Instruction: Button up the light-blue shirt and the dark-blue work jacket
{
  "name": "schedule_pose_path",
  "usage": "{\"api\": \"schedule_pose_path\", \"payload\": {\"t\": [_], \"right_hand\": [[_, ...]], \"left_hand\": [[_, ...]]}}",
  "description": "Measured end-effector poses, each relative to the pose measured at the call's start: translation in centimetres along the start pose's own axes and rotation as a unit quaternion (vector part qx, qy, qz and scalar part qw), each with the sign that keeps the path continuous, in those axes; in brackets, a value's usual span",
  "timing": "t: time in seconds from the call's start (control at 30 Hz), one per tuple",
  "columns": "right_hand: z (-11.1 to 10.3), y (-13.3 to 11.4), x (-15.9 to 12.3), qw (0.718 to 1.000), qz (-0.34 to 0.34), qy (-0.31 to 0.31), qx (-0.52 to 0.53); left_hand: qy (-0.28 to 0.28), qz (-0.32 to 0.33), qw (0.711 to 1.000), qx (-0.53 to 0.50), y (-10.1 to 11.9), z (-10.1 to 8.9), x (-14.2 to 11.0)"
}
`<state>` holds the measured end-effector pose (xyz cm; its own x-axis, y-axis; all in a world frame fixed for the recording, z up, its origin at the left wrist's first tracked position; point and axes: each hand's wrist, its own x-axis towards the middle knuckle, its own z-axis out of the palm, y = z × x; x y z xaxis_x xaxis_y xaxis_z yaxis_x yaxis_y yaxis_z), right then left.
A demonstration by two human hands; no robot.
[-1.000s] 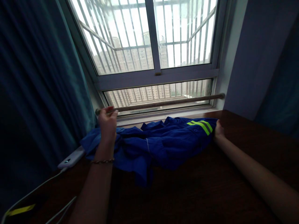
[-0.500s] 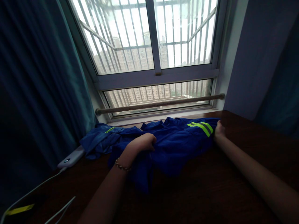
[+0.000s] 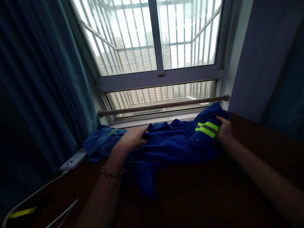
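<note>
A blue work jacket (image 3: 171, 142) with yellow-green and grey reflective bands lies crumpled on the dark wooden surface below the window. My right hand (image 3: 224, 129) grips its right end beside the reflective band, and a fold of cloth rises above the fingers. On the left part of the cloth rests my left hand (image 3: 133, 138), thumb and fingers apart, a braided bracelet on the wrist. More blue cloth (image 3: 102, 142) with a thin yellow-green strip lies left of that hand; whether it belongs to the same garment I cannot tell.
A white power bank (image 3: 73, 160) with a cable (image 3: 45, 186) plugged in lies at the left. Near the lower left is a yellow strip (image 3: 23, 212). A horizontal rail (image 3: 163, 106) crosses the window, and a blue curtain (image 3: 47, 79) hangs at the left.
My left hand has moved left and its fingers have come apart. The jacket's right end has been lifted up by my right hand, and its front part lies flatter.
</note>
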<state>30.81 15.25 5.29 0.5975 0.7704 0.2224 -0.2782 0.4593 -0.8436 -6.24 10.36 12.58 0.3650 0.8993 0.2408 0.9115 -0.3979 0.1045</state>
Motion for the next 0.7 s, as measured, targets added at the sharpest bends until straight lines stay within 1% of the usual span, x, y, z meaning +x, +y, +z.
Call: {"api": "schedule_pose_path", "payload": {"t": [0.03,0.07,0.1,0.13,0.17,0.2,0.23,0.27,0.3,0.33,0.37,0.4,0.47,0.5,0.53,0.57,0.6,0.63,0.7], "right_hand": [[0.8,-0.6,-1.7,0.998,-0.023,-0.057,-0.018],[1.4,-1.1,-3.6,0.987,-0.053,-0.140,-0.055],[1.9,-1.6,-5.6,0.960,-0.085,-0.247,-0.103],[2.4,-2.1,-7.5,0.938,-0.096,-0.309,-0.125],[2.7,-2.5,-9.4,0.917,-0.113,-0.355,-0.139],[3.0,-3.0,-11.0,0.886,-0.149,-0.410,-0.156],[3.3,-3.3,-12.5,0.831,-0.208,-0.481,-0.188],[3.5,-3.7,-13.7,0.771,-0.265,-0.536,-0.217],[3.7,-3.9,-14.6,0.707,-0.318,-0.580,-0.250],[3.8,-4.1,-15.3,0.649,-0.360,-0.608,-0.281],[3.9,-4.3,-15.8,0.610,-0.389,-0.618,-0.308],[4.0,-4.3,-16.1,0.578,-0.411,-0.621,-0.334],[4.0,-4.4,-16.5,0.528,-0.447,-0.614,-0.381],[4.0,-4.4,-16.6,0.509,-0.461,-0.608,-0.399],[4.0,-4.4,-16.7,0.498,-0.473,-0.599,-0.412],[3.9,-4.4,-16.8,0.494,-0.482,-0.587,-0.422],[3.9,-4.5,-17.0,0.499,-0.489,-0.575,-0.426],[3.9,-4.5,-17.2,0.510,-0.495,-0.561,-0.425],[3.8,-4.7,-17.7,0.542,-0.503,-0.532,-0.412]], "left_hand": [[0.008,0.023,1.000,0.000,1.1,0.0,0.2],[0.022,0.048,0.999,-0.005,2.2,0.2,0.4],[0.039,0.074,0.996,-0.017,3.2,0.5,0.6],[0.055,0.096,0.993,-0.034,4.1,1.0,1.0],[0.060,0.118,0.990,-0.054,4.9,1.7,1.3],[0.054,0.130,0.987,-0.074,5.4,2.5,1.8],[0.039,0.132,0.986,-0.093,5.9,3.3,2.2],[0.018,0.132,0.985,-0.109,6.2,4.1,2.7],[-0.006,0.138,0.983,-0.118,6.3,4.8,3.1],[-0.027,0.151,0.981,-0.121,6.4,5.4,3.4],[-0.046,0.170,0.977,-0.121,6.4,5.7,3.6],[-0.061,0.194,0.972,-0.119,6.3,5.9,3.6],[-0.085,0.235,0.962,-0.115,6.2,5.6,3.5],[-0.089,0.241,0.960,-0.114,6.1,5.1,3.3],[-0.087,0.243,0.960,-0.110,6.0,4.6,3.2],[-0.080,0.241,0.962,-0.102,5.9,3.9,3.0],[-0.067,0.233,0.966,-0.089,5.8,3.3,2.8],[-0.050,0.216,0.972,-0.073,5.7,2.6,2.6],[-0.009,0.162,0.986,-0.039,5.1,1.4,2.2]]}}
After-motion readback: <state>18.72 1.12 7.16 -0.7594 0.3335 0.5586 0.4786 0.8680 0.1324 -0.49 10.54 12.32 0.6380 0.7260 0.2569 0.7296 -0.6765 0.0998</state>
